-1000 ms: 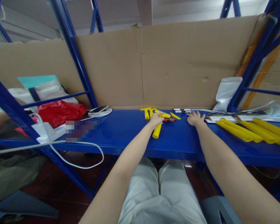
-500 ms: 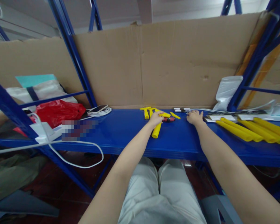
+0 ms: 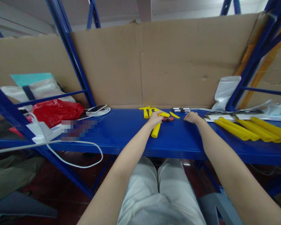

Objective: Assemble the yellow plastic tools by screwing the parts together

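Observation:
My left hand [image 3: 155, 118] is closed around the upper part of a yellow tube-shaped handle [image 3: 155, 130], whose wide end points towards me. A short red and black cylindrical piece [image 3: 168, 119] sticks out to the right beside those fingers; whether they touch it is unclear. Behind the hand lie a yellow T-shaped piece [image 3: 145, 112], a second one partly hidden, and another yellow piece [image 3: 163, 113]. A thin yellow strip [image 3: 174, 115] rests between my hands. My right hand [image 3: 191, 117] is low over the blue shelf, fingers curled together; anything in them is too small to make out.
Several yellow tubes [image 3: 262, 130] lie on the blue shelf [image 3: 121, 131] at right, near white packets [image 3: 219, 117]. Small black-and-white pieces [image 3: 181, 109] sit at the back. Leftward are a phone [image 3: 97, 108], coiled white cable, a power strip [image 3: 43, 132] and a red bag [image 3: 58, 111].
My right hand has shifted slightly left, and its spread fingers have curled together. The left hand stays closed on the yellow handle. The whole view has moved a little.

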The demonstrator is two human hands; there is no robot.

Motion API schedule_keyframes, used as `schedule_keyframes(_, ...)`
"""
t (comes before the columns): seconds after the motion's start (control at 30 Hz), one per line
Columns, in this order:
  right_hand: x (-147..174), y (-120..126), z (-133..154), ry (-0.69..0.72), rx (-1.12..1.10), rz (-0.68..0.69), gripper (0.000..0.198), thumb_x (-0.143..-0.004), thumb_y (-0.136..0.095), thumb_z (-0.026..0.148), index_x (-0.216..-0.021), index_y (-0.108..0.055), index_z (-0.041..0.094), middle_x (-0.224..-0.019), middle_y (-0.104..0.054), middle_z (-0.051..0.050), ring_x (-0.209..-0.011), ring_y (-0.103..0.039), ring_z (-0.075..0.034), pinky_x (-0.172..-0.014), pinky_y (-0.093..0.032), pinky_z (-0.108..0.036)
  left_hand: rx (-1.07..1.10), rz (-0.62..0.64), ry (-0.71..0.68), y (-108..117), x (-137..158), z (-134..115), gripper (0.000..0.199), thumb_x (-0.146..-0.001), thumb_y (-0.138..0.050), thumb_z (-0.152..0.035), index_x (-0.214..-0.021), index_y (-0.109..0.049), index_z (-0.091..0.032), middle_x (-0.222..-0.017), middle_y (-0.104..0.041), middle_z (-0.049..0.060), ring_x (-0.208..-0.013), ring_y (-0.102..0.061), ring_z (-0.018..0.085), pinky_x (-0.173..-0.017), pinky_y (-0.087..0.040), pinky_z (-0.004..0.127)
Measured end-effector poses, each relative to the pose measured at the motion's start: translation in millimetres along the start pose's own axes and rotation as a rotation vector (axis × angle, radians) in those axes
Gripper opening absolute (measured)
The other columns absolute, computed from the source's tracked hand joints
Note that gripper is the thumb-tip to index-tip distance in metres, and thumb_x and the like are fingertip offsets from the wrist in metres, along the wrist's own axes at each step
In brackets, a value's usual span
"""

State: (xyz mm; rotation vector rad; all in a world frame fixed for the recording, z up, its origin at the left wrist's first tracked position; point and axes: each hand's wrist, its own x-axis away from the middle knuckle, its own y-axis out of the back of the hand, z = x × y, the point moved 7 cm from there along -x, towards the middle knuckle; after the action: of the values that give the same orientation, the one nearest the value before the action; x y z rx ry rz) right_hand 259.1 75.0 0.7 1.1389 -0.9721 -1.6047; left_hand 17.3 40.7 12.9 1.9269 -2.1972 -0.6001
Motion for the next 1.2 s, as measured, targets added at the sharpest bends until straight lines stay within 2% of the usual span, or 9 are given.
schedule_keyframes(0.1, 9, -1, 7, -0.062, 0.015, 0.14, 0.01, -0.073, -0.062, 0.023, -0.072, -0.071, 0.018, -0.087, -0.069, -0.011, -0.097, -0.063, -0.027, -0.09, -0.047, -0.037, 0.001, -0.004, -0.003, 0, -1, 1, 0.059, -0.074, -0.052, -0.001, -0.132, -0.053, -0.012, -0.09, -0.068, 0.008, -0.056, -0.058, 0.01, -0.057, -0.049, 0.021)
schedule_keyframes(0.2, 16, 4, 16, -0.048, -0.035, 0.138, 0.009, -0.072, -0.061, 0.02, -0.068, -0.07, 0.019, -0.083, -0.07, -0.009, -0.091, -0.065, -0.024, -0.086, -0.049, -0.033, 0.0, -0.006, -0.008, 0, -2, 2, 0.059, -0.074, -0.052, -0.001, -0.132, -0.053, -0.012, -0.096, -0.068, 0.009, -0.056, -0.058, 0.009, -0.057, -0.049, 0.02)
schedule_keyframes(0.33, 16, 8, 17, -0.074, -0.113, 0.073, 0.009, -0.069, -0.061, 0.016, -0.065, -0.069, 0.018, -0.08, -0.07, -0.009, -0.092, -0.065, -0.024, -0.089, -0.047, -0.032, -0.014, -0.003, -0.018, -1, -2, 0, 0.06, -0.073, -0.052, -0.001, -0.132, -0.052, -0.013, -0.101, -0.068, 0.009, -0.059, -0.059, 0.009, -0.059, -0.049, 0.02)
schedule_keyframes(0.5, 20, 20, 39, 0.009, -0.512, -0.076, 0.01, -0.071, -0.06, 0.02, -0.072, -0.069, 0.017, -0.084, -0.07, -0.004, -0.089, -0.064, -0.018, -0.085, -0.046, -0.028, -0.073, -0.036, -0.042, 1, 0, -4, 0.061, -0.072, -0.052, -0.001, -0.132, -0.052, -0.011, -0.094, -0.068, 0.008, -0.058, -0.059, 0.01, -0.06, -0.049, 0.021)
schedule_keyframes(0.6, 26, 23, 62, 0.093, -0.752, -0.058, 0.007, -0.07, -0.06, 0.018, -0.067, -0.066, 0.016, -0.079, -0.07, -0.004, -0.081, -0.062, -0.016, -0.082, -0.046, -0.028, -0.085, -0.038, -0.1, 1, 2, -10, 0.058, -0.073, -0.052, -0.001, -0.131, -0.054, -0.009, -0.09, -0.068, 0.008, -0.056, -0.057, 0.009, -0.059, -0.048, 0.021)
schedule_keyframes(0.7, 33, 24, 80, 0.165, -0.87, -0.037, 0.005, -0.066, -0.061, 0.017, -0.062, -0.063, 0.017, -0.073, -0.067, -0.002, -0.075, -0.059, -0.015, -0.079, -0.045, -0.029, -0.069, -0.009, -0.149, -2, 4, -14, 0.056, -0.074, -0.053, -0.002, -0.13, -0.054, -0.009, -0.087, -0.068, 0.007, -0.053, -0.054, 0.008, -0.059, -0.049, 0.021)
schedule_keyframes(0.93, 40, 23, 92, 0.228, -0.923, 0.021, 0.003, -0.061, -0.062, 0.017, -0.058, -0.061, 0.018, -0.066, -0.062, 0.001, -0.069, -0.055, -0.013, -0.08, -0.043, -0.029, -0.024, 0.063, -0.207, -10, 4, -17, 0.055, -0.075, -0.055, -0.004, -0.13, -0.054, -0.009, -0.098, -0.067, 0.009, -0.055, -0.054, 0.006, -0.062, -0.05, 0.023)
schedule_keyframes(1.2, 40, 22, 93, 0.21, -0.888, 0.047, 0.003, -0.063, -0.06, 0.016, -0.06, -0.06, 0.017, -0.065, -0.061, 0.001, -0.068, -0.054, -0.012, -0.079, -0.043, -0.028, -0.035, 0.061, -0.213, -10, 4, -17, 0.055, -0.075, -0.055, -0.002, -0.13, -0.054, -0.01, -0.093, -0.067, 0.007, -0.052, -0.053, 0.006, -0.064, -0.051, 0.025)
